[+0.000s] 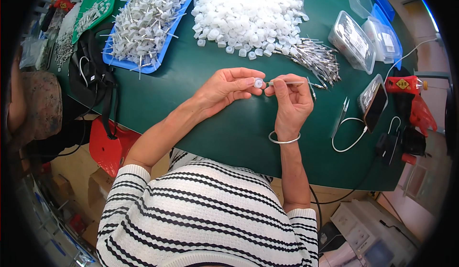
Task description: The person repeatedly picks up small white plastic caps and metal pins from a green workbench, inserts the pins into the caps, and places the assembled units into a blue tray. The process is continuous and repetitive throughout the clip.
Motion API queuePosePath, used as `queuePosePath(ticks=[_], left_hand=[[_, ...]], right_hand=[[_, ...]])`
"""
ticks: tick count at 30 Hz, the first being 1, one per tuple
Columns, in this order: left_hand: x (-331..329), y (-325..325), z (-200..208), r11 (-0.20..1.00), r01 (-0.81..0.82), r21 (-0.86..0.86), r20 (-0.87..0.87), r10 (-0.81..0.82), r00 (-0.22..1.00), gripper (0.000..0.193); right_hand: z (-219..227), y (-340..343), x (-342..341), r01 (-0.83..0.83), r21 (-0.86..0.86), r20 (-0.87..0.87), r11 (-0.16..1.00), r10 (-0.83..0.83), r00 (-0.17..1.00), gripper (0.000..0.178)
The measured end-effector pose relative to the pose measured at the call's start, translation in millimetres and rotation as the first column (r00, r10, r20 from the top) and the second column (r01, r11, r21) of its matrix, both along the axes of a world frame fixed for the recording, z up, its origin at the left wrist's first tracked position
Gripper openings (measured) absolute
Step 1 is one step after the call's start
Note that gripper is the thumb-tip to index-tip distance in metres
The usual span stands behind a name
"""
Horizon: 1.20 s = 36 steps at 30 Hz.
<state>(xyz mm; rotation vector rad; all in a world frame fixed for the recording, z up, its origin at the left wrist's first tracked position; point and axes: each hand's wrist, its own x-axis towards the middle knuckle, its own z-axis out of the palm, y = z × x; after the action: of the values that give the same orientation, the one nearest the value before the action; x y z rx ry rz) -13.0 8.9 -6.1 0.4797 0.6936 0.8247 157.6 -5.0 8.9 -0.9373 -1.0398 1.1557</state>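
Between the thumb and fingers of my left hand is a small white plastic cap, its round face turned up. My right hand pinches a thin metal rod, one end of which points at the cap; whether it has entered the cap I cannot tell. Both hands are close together over the green table. Just beyond them lie a big heap of loose white caps and a bundle of metal rods.
A blue tray of caps with rods in them stands at the back left, beside a green tray. Clear plastic boxes, a phone on a white cable and tweezers lie at the right. Someone's arm shows at far left.
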Motion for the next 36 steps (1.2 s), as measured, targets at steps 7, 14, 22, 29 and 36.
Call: queuePosePath(ticks=[7, 14, 22, 29, 36], left_hand=[[2.2, -0.1, 2.6, 1.0, 0.004, -0.003, 0.011, -0.004, 1.0, 0.03], [2.3, -0.4, 2.7, 1.0, 0.003, -0.009, 0.01, -0.003, 1.0, 0.031], [1.8, -0.7, 0.8, 1.0, 0.012, 0.023, -0.006, -0.012, 1.0, 0.031], [2.3, -1.1, 0.9, 0.999, 0.007, 0.033, -0.039, -0.006, 0.999, 0.03], [1.9, -1.2, 0.9, 0.999, 0.009, 0.045, -0.049, -0.007, 0.999, 0.03]], right_hand=[[-0.7, -2.3, -2.4, -0.005, 0.033, 0.024, 0.999, 0.005, 1.0, 0.012], [0.1, -2.2, -1.1, 0.019, 0.094, 0.17, 0.995, -0.035, 0.985, 0.011], [-3.2, -1.2, -1.6, 0.053, 0.128, 0.238, 0.99, -0.083, 0.968, 0.011], [-2.0, 0.0, -1.5, 0.063, 0.172, 0.31, 0.983, -0.115, 0.944, 0.011], [-0.5, 0.5, -0.9, 0.061, 0.234, 0.399, 0.97, -0.152, 0.904, 0.012]])
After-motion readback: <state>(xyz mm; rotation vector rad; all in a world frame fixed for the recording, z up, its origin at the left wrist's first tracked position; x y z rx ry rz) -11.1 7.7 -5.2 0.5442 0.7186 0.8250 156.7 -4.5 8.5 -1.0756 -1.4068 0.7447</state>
